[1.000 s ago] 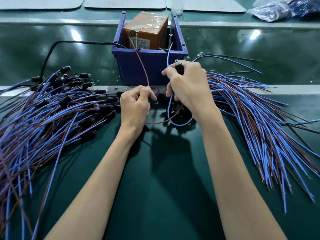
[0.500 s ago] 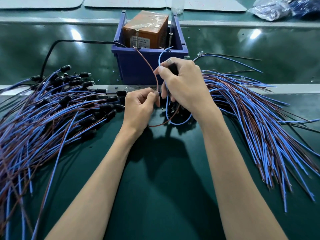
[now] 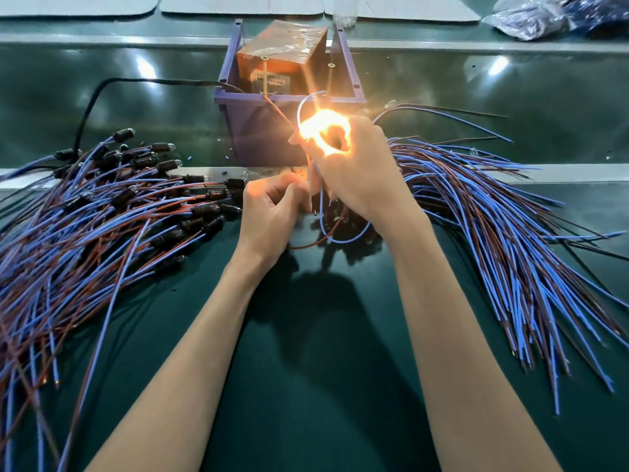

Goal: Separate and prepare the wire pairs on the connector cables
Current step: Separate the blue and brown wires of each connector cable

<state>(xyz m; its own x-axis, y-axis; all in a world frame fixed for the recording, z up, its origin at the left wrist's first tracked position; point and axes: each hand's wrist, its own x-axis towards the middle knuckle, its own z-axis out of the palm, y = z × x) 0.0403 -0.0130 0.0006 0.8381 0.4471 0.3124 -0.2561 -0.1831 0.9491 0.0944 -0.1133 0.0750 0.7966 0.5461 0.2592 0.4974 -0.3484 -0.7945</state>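
Head view shows the right hand (image 3: 357,168) closed round one connector cable (image 3: 343,235), a bright glow (image 3: 325,131) at its fingers, blue and brown wires looping below. The left hand (image 3: 272,206) pinches a wire end. Two heaps lie on the desk (image 3: 323,352): left pile (image 3: 102,216) and right pile (image 3: 510,233) (which one is finished, unclear), so the job looks midway.

A factory assembly bench: green work mat (image 3: 323,335), heaped wire bundles (image 3: 85,233), blue parts bin (image 3: 262,131).
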